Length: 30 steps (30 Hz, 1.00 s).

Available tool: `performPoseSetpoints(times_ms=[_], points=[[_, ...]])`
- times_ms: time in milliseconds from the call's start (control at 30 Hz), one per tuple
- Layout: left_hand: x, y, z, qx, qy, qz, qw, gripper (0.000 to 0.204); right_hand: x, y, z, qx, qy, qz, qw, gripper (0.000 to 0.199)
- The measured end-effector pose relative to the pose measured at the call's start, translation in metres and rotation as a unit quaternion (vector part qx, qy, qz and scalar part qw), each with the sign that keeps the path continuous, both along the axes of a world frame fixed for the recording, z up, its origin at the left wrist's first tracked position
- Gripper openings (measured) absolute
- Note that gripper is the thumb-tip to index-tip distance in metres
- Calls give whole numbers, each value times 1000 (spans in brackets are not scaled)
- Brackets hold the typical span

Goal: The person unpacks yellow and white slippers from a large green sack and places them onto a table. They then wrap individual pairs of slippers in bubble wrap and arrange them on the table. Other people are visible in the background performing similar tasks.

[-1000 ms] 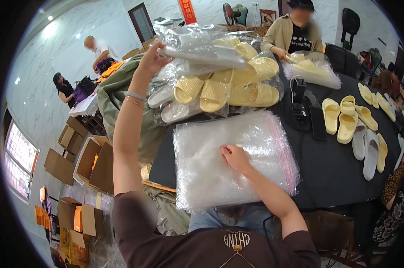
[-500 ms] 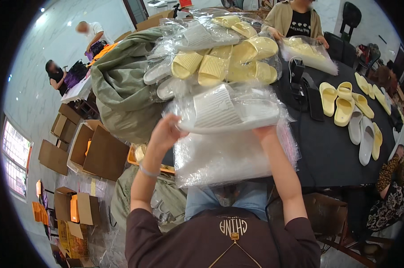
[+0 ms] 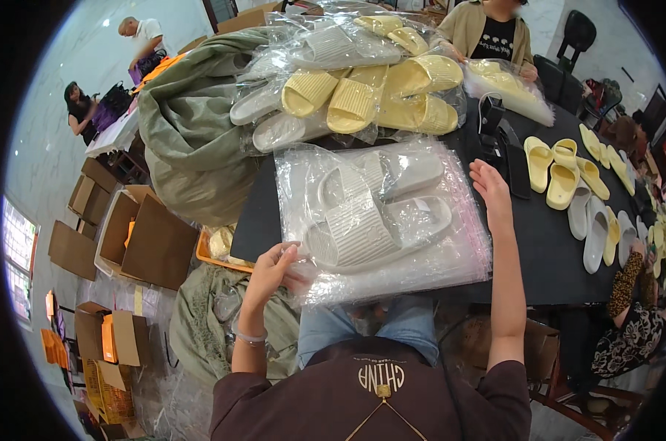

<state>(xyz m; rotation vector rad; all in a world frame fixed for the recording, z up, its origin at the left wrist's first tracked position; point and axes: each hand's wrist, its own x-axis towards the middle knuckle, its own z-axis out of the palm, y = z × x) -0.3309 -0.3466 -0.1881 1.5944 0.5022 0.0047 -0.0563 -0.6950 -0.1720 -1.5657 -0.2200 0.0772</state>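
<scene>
The left hand (image 3: 274,268), low and left of centre in the frame, pinches the near left corner of a clear plastic bag (image 3: 450,250) between thumb and fingers. The right hand (image 3: 489,187), right of centre, lies open with fingers together on the bag's far right edge, gripping nothing. Inside the bag, at the middle of the frame, sits a pair of white ribbed slippers (image 3: 369,213), one overlapping the other, resting on a stack of empty clear bags on the black table (image 3: 539,242).

Just beyond the bag, toward the upper centre, is a heap of bagged slippers (image 3: 362,88), pale yellow and white. To its left a large olive-green sack (image 3: 186,132) slumps against the table edge. At the right, loose yellow and white slippers (image 3: 568,184) lie in rows on the tabletop, with a dark handheld device (image 3: 491,117) standing near them. At the top edge a person in a tan jacket (image 3: 487,29) handles another bag. Open cardboard boxes (image 3: 138,235) fill the floor at the left, and two more people stand in the upper left.
</scene>
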Motion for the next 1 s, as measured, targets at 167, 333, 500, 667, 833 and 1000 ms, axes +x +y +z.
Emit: performPoseSetpoints(times_ms=[167, 333, 500, 667, 833, 1000], points=[[5, 11, 3, 276, 40, 37, 959, 36, 16, 20, -3, -122, 58, 125, 983, 48], [54, 40, 10, 371, -171, 137, 903, 39, 50, 30, -28, 18, 165, 215, 962, 39], [118, 63, 35, 256, -52, 140, 955, 51, 37, 58, -5, -140, 135, 316, 929, 32], [158, 91, 12, 233, -110, 106, 961, 48, 39, 67, -17, -324, -312, 264, 853, 37], [141, 84, 3, 87, -132, 129, 979, 39, 28, 86, -3, -407, -486, 270, 724, 41], [89, 52, -11, 98, -135, 81, 983, 32, 56, 76, -24, -332, -233, 386, 828, 41]])
